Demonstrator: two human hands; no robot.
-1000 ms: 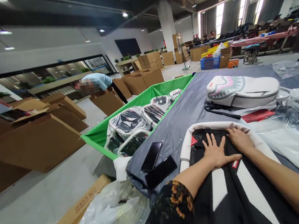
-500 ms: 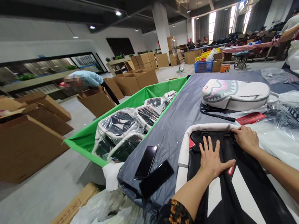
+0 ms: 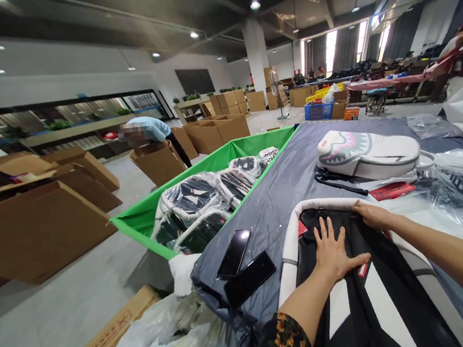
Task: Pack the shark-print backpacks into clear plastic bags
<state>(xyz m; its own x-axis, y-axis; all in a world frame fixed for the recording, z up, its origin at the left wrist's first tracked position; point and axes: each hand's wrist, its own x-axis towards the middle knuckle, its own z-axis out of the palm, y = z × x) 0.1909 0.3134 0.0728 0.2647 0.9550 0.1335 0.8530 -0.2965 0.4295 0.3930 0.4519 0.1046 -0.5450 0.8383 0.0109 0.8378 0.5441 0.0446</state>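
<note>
A black backpack [image 3: 377, 301] with white stripes and a white edge lies flat on the grey table cover [image 3: 282, 184] in front of me. My left hand [image 3: 334, 250] rests flat on its upper part, fingers spread. My right hand [image 3: 371, 215] lies near the backpack's top edge, fingers laid along it; it holds nothing that I can see. A small red tag [image 3: 363, 270] sits on the backpack beside my left thumb.
Two dark phones [image 3: 245, 263] lie at the table's near left corner. A white shark-face backpack [image 3: 368, 153] sits further back, with clear plastic bags [image 3: 460, 182] to the right. A green bin [image 3: 157, 214] holds several bagged backpacks. Cardboard boxes [image 3: 38, 227] and a bent-over person [image 3: 148, 132] are on the left.
My right hand has slid up to the backpack's top edge and flattened. My left hand stays pressed on the backpack. The view has shifted slightly.
</note>
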